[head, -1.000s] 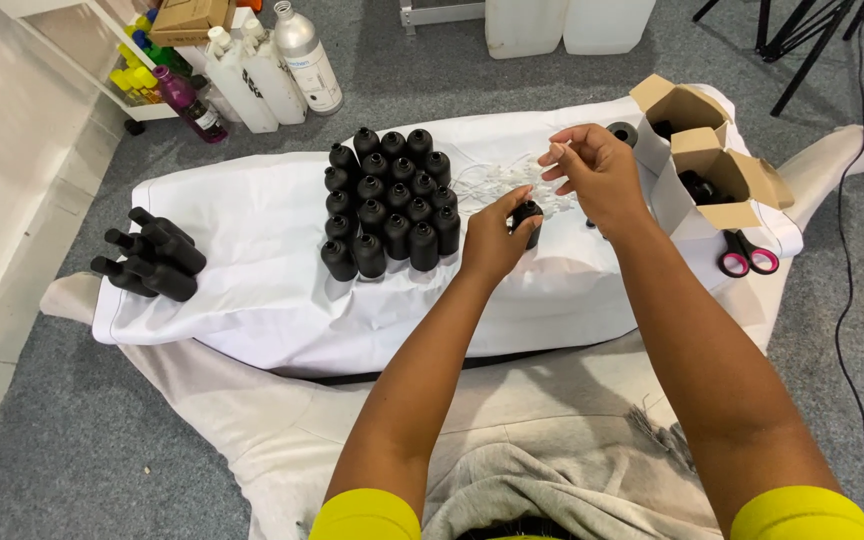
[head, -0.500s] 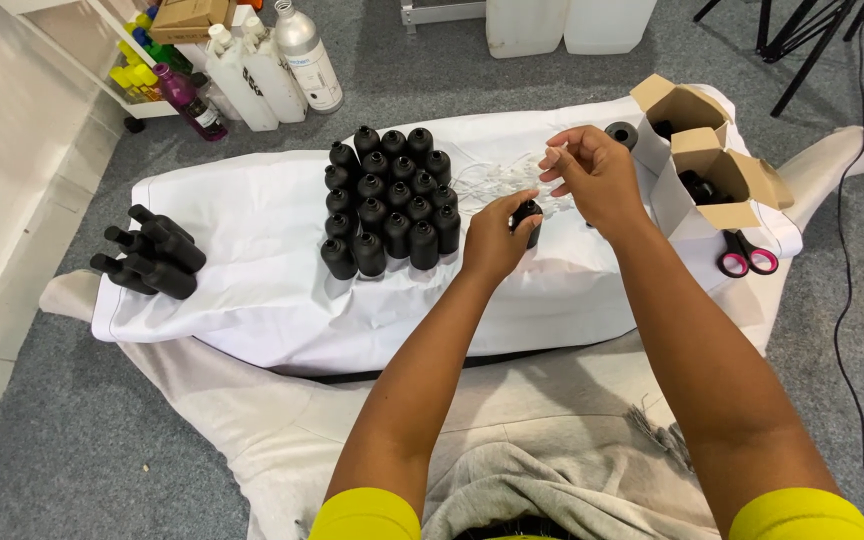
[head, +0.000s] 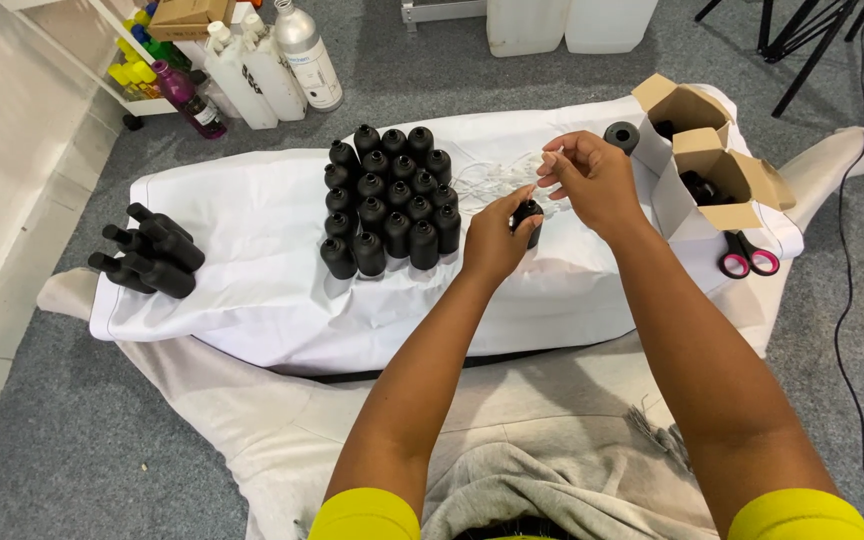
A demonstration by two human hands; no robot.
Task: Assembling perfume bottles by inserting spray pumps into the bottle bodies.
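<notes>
Black plastic is what the left hand [head: 497,235] is closed around: a small black bottle [head: 528,218], gripped in curled fingers with only its top showing above them. The right hand [head: 592,180] sits just beside and slightly above that bottle, its thumb and fingertips pinched together on something thin and white; whether that is a loop of the white strings [head: 492,180] I cannot tell for sure. Those strings lie in a loose tangle on the white sheet [head: 252,230], just behind the held bottle.

Taking the held bottle as the landmark: to its left, close by, stands a block of upright black bottles [head: 389,195] in tight rows. Much farther left, at the sheet's edge, a small heap of black bottles [head: 147,250] lies on its side. To the right of the held bottle stand two open cardboard boxes [head: 712,160], with dark items inside, and a black round cap-like piece [head: 621,135] sits just beside the nearer box. A pair of scissors with pink handles [head: 747,258] lies right of the bottle, below the boxes. Far behind and left of the bottle, on the grey floor, stand white containers [head: 252,70] and a purple bottle [head: 187,95]. The sheet covers a low padded surface on the floor
</notes>
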